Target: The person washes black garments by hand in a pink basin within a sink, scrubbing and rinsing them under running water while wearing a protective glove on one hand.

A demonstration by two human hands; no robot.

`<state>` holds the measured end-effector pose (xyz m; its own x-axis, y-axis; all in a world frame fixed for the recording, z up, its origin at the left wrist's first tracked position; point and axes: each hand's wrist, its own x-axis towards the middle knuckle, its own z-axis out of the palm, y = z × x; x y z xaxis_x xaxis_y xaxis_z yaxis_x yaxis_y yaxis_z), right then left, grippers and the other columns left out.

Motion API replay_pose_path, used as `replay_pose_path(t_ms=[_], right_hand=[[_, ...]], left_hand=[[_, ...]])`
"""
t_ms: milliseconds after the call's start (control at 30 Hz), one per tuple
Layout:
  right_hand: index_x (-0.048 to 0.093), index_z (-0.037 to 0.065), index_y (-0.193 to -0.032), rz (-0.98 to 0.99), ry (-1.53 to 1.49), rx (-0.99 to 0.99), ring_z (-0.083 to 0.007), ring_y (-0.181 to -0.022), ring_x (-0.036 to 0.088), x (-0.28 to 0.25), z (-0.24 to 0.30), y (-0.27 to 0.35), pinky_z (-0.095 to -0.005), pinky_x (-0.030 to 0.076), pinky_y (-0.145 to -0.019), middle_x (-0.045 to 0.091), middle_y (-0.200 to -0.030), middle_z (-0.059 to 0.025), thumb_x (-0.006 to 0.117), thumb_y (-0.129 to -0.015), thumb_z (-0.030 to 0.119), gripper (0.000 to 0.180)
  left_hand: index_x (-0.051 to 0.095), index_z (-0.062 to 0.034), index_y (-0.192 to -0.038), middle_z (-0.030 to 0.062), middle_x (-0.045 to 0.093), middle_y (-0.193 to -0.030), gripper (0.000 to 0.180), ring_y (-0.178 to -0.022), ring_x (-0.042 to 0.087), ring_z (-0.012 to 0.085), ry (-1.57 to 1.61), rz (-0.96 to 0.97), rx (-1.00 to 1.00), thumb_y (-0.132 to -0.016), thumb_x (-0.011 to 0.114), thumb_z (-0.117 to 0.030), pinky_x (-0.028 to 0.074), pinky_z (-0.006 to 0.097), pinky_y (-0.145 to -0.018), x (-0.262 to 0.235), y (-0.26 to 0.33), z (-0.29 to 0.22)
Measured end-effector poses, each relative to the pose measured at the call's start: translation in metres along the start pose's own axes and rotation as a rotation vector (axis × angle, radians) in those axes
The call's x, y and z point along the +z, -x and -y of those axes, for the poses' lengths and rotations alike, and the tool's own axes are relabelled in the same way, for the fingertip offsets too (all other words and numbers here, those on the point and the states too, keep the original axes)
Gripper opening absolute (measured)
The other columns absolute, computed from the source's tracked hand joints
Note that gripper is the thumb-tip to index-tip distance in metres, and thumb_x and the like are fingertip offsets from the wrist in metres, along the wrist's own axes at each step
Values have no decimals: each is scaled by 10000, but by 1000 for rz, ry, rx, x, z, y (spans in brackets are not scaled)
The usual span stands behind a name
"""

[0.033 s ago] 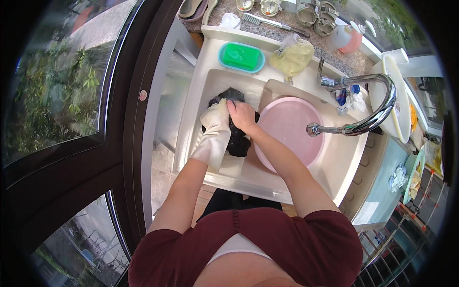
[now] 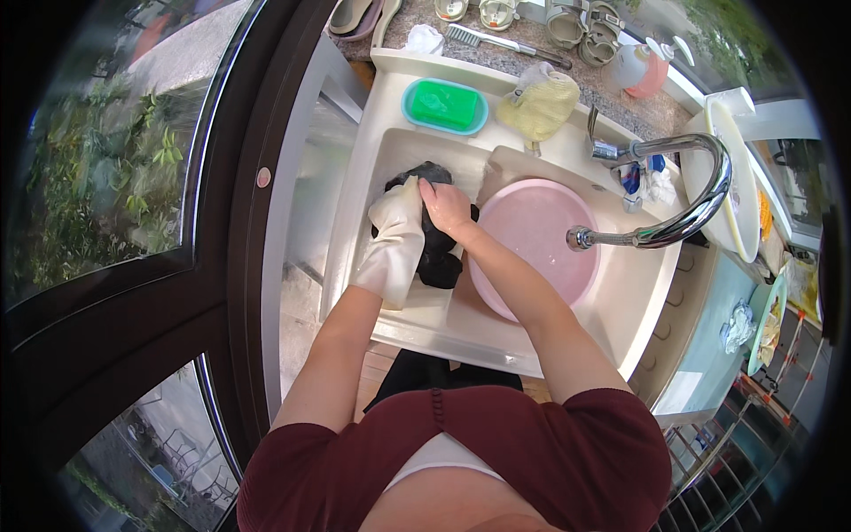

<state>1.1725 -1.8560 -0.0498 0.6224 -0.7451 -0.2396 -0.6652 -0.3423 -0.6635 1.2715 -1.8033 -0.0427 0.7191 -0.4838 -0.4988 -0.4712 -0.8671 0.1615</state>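
The right hand [image 2: 449, 213] is bare and bent at the knuckles, its fingers together and curled inward against the pale cloth on the left hand [image 2: 397, 213]; whether it pinches that cloth or only presses on it, I cannot tell. The left hand is hidden to the wrist inside a cream-white cloth covering [image 2: 392, 262], so how far its fingers are open cannot be told. Both hands are over a bunched black cloth [image 2: 439, 269], which lies in the left compartment [image 2: 417, 146] of a cream-coloured sink [image 2: 651, 306].

The sink stands beside a dark-framed window [image 2: 217, 301] with green foliage [image 2: 97, 177] outside. Behind it runs a speckled stone ledge [image 2: 660, 115] holding a long-handled brush [image 2: 510, 45], grey strapped sandals [image 2: 567, 27] and a pump bottle [image 2: 653, 75] with pink contents. Wooden flooring [image 2: 374, 368] shows below the front rim. To the right, a pale blue surface [image 2: 709, 328] carries crumpled bluish plastic [image 2: 737, 326].

In the sink's right compartment sits a round pink basin [image 2: 532, 183]; whether it holds water is unclear. The spout of an arched chrome tap [image 2: 722, 182] hangs above it. On the back rim, a light-blue soap dish [image 2: 483, 121] holds a green bar of soap [image 2: 445, 104], next to a yellowish mesh cloth [image 2: 541, 102].
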Motion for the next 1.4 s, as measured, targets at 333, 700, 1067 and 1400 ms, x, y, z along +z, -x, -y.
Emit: replay_pose_path(t_ms=[333, 700, 1067, 1400], right_hand=[[658, 92, -1089, 232, -166, -175, -308, -1201, 472, -21, 12, 21, -471, 372, -984, 575, -1241, -85, 387, -956, 518, 522], [541, 70, -779, -225, -294, -491, -361, -909, 467, 25, -11, 122, -483, 378, -807, 468, -892, -144, 583, -747, 294, 230], [536, 35, -897, -289, -320, -259, -374, -846, 562, 12, -17, 42, -441, 460, -723, 578, -865, -157, 564, -889, 244, 211], [579, -62, -1135, -126, -922, 202, -408, -1106, 516, -5, -31, 114, -430, 376, -988, 591, -1128, -261, 441, -981, 394, 501]], left_hand=[[445, -132, -1415, 136, 549, -1272, 636, -1072, 556, 240, 611, -109, 350, -803, 616, -168, 439, 349, -905, -61, 84, 24], [662, -42, -984, 86, 636, -884, 221, -838, 583, 267, 337, -383, 578, -885, 500, -154, 424, 385, -841, 1, 116, 50], [699, -80, -1023, 146, 678, -1095, 527, -990, 649, 326, -9, 99, 141, -875, 401, -489, 476, 424, -828, 0, -1, 0], [603, -14, -1219, 154, 570, -1237, 335, -1092, 566, 252, 1115, -20, 347, -927, 549, -168, 429, 321, -958, 7, 137, 49]])
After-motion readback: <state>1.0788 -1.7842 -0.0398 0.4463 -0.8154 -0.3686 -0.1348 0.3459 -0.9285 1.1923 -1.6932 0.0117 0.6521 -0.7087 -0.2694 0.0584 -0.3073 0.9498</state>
